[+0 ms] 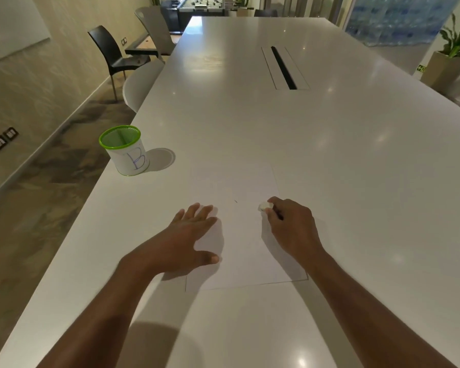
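Observation:
A white sheet of paper [243, 235] lies flat on the white table [329, 155] in front of me. My left hand [191, 235] rests flat on the sheet's left side, fingers spread and straight. My right hand [290, 224] pinches a small white eraser [265, 206] between thumb and fingers, its tip against the paper's right part. A short dark pencil mark [235, 201] shows on the sheet just left of the eraser.
A white mesh cup [125, 152] with a green rim and a blue letter B stands near the table's left edge. A cable slot [283, 67] runs along the table's middle, farther off. Chairs [112, 54] stand at the left side.

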`<state>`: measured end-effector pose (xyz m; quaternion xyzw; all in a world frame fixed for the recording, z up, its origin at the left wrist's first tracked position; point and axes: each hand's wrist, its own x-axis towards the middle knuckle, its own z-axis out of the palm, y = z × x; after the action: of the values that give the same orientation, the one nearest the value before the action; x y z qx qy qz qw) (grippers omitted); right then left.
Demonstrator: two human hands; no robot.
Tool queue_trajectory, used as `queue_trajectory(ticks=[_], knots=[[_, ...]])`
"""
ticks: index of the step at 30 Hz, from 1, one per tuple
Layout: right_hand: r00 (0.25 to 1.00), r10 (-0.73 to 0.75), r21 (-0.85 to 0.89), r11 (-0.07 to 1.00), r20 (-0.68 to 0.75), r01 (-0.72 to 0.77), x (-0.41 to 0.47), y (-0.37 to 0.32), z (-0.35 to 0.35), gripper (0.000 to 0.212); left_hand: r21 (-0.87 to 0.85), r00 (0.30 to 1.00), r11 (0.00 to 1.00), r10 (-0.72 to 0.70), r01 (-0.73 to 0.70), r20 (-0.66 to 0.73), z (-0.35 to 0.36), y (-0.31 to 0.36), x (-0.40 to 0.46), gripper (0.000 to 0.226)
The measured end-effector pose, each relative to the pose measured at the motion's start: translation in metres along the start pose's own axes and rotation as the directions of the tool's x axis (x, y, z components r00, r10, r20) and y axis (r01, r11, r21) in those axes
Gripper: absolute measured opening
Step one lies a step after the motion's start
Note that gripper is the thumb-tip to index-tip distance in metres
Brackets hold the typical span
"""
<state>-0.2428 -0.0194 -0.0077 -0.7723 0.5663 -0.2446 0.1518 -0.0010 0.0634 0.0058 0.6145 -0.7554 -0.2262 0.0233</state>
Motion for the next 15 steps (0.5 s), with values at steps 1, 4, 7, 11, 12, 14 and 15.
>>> queue_trajectory(ticks=[1,4,7,11,12,14,15], knots=[[1.0,-0.006,-0.002,1.0,0.002,0.006,0.0,0.0,-0.001,0.016,-0.015,1.0,1.0,-0.009,0.01,0.01,0.0,-0.002,-0.003,0.091],[0.999,-0.033,-0.033,0.999,0.03,0.034,0.003,0.0,-0.002,0.016,-0.019,0.999,1.0,-0.012,0.013,0.039,0.0,-0.003,-0.004,0.091],[0.996,-0.04,-0.082,0.996,0.079,0.046,0.005,-0.003,-0.007,0.015,0.002,0.998,1.0,-0.015,0.015,0.056,0.0,-0.003,-0.003,0.092],[0.977,-0.146,-0.071,0.985,0.158,0.159,-0.026,-0.02,-0.012,0.019,0.02,0.998,1.0,-0.013,0.012,0.061,0.0,-0.003,-0.003,0.092],[0.962,-0.192,-0.055,0.977,0.193,0.205,-0.037,-0.026,-0.013,0.021,0.024,0.998,1.0,-0.014,0.012,0.059,0.0,-0.003,-0.003,0.091],[0.936,-0.244,-0.024,0.966,0.254,0.259,-0.048,-0.028,-0.013,0.018,0.031,0.998,0.999,-0.017,0.016,0.061,0.0,-0.003,-0.003,0.091],[0.935,-0.248,-0.02,0.965,0.253,0.262,-0.044,-0.024,-0.014,0.014,0.037,0.998,0.999,-0.017,0.015,0.065,0.0,-0.003,-0.003,0.091]])
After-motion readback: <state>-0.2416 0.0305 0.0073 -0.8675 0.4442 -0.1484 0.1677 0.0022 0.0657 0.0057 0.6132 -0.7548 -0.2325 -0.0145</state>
